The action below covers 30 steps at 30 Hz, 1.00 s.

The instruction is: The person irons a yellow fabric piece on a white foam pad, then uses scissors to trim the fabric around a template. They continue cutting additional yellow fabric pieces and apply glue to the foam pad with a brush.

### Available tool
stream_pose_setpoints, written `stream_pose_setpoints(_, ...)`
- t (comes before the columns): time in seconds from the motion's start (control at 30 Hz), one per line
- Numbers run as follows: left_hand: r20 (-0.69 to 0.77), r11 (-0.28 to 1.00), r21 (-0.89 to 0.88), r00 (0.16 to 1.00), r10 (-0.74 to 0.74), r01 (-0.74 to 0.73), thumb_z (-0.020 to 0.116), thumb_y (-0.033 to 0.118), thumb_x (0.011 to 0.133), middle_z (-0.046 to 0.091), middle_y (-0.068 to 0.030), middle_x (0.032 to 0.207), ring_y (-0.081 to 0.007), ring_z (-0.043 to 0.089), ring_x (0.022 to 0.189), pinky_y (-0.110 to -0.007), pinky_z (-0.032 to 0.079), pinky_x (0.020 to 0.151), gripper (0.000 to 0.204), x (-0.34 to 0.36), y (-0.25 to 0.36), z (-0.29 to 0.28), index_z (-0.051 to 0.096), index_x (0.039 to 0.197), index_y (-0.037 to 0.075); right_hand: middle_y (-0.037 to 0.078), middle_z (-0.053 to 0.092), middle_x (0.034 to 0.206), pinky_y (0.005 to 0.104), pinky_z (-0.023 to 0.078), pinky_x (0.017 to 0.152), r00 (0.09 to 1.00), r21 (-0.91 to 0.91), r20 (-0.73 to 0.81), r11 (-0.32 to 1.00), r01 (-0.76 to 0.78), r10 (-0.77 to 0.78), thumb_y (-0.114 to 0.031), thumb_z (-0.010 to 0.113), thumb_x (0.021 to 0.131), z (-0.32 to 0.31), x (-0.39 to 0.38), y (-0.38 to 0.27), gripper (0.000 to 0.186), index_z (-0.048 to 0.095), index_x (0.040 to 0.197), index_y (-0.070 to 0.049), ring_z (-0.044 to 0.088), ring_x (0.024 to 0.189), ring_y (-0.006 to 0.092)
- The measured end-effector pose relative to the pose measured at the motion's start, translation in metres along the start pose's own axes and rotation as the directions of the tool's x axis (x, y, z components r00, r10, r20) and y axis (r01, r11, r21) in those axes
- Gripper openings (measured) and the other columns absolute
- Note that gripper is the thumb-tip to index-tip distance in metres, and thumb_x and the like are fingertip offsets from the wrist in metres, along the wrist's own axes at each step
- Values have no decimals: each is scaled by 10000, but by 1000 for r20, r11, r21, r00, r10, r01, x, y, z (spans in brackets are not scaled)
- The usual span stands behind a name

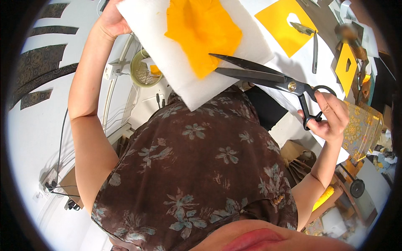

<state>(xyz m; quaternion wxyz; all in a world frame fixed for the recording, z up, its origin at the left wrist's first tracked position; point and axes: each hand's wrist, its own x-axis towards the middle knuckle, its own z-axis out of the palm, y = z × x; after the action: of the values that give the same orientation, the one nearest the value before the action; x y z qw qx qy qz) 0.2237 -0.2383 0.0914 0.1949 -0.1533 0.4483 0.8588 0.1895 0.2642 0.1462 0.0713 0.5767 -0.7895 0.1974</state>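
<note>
My left hand [113, 21] grips the upper left corner of a square white padding sheet [150, 37], held up over my lap. An irregular yellow-orange fabric piece [201, 29] lies on the padding. My right hand [328, 117] holds large black fabric shears [293, 85] by their handles, fingers in the loops. The blades are slightly open and point left, their tips over the lower part of the yellow piece and the padding near it; whether they touch cannot be made out.
A yellow square [274, 25] with a cutout, a knife-like tool [300, 28] and a thin dark tool [314, 54] lie on the white worktop at upper right, beside patterned fabric [360, 125]. A green mesh bin [140, 69] stands below left; cords [58, 188] run along the left wall.
</note>
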Motion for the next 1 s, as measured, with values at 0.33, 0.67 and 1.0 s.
stream_pose_setpoints(0.33,7,1000,5,1000,5,-5,539,207,854,706,-226,1010,-286,718,855,-372,599,805,434,5,-6,11,618,1106,-138,141,686,828,329,523,608,997,90,7,993,-72,72,-146,834,610,13,-5,0,507,708,1058,56,673,702,270)
stream_pose_setpoints(0.67,48,1000,-29,999,-3,5,523,217,862,704,-235,1013,-289,718,853,-367,600,797,437,3,-5,10,624,1092,-141,143,687,841,322,525,602,996,88,-8,993,-82,84,-167,873,611,17,-5,-4,549,703,1087,48,678,707,264)
stream_pose_setpoints(1.0,72,999,-40,997,16,-13,515,220,868,702,-241,1025,-293,718,865,-362,601,793,448,4,-7,8,619,1098,-150,157,687,858,327,531,583,1000,47,10,999,-22,21,-210,818,736,15,-5,-4,474,690,1107,56,684,702,274)
